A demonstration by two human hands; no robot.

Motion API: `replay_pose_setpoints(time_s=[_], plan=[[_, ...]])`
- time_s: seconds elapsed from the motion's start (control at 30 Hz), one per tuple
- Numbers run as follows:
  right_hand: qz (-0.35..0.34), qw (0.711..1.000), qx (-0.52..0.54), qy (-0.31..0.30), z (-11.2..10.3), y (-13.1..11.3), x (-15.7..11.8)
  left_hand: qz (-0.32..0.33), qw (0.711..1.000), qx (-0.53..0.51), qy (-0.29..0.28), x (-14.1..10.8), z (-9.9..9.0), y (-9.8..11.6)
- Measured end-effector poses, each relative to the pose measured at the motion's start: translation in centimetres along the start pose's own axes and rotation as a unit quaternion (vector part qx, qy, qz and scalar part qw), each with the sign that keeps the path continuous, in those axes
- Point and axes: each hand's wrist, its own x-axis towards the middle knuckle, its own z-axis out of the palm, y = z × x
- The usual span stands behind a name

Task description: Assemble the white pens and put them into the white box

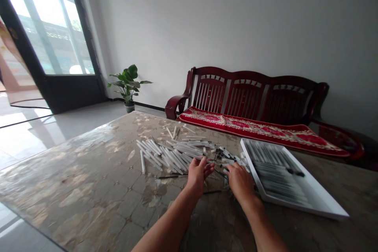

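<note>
A loose heap of slim white tubes (173, 156), which look like pen barrels, lies on the patterned table. My left hand (198, 174) is at the heap's near right edge, its fingers curled toward the thumb; whether a piece is between them I cannot make out. Just right of it, my right hand (240, 181) reaches down with bent fingers at small black and white pen pieces (221, 154). Its fingertips are partly hidden, and so is anything in them. A thin dark stick (171, 176) lies left of my left wrist.
A shallow white box (317, 197) holds rows of similar tubes, some with black ends, close to my right hand. The table (97, 189) has a glossy cover. Beyond it stand a dark red wooden bench (242, 94) with a red cloth (236, 123) and a potted plant (128, 82).
</note>
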Motion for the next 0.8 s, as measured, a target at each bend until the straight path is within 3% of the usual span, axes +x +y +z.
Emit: replay_pose_setpoints(time_s=[0.3,0.57,0.8], plan=[[0.048,0.994,0.096,-0.028,1.0,0.7,0.4,0.003,1.000,0.001,0.000,0.1,0.0,0.1],[0.104,0.982,0.143,-0.071,0.1,1.0,0.6,0.020,0.999,-0.010,0.026,0.1,0.0,0.6],[0.040,0.991,0.126,-0.016,-0.4,-0.2,1.1,0.031,0.999,-0.019,0.028,0.2,-0.2,0.4]])
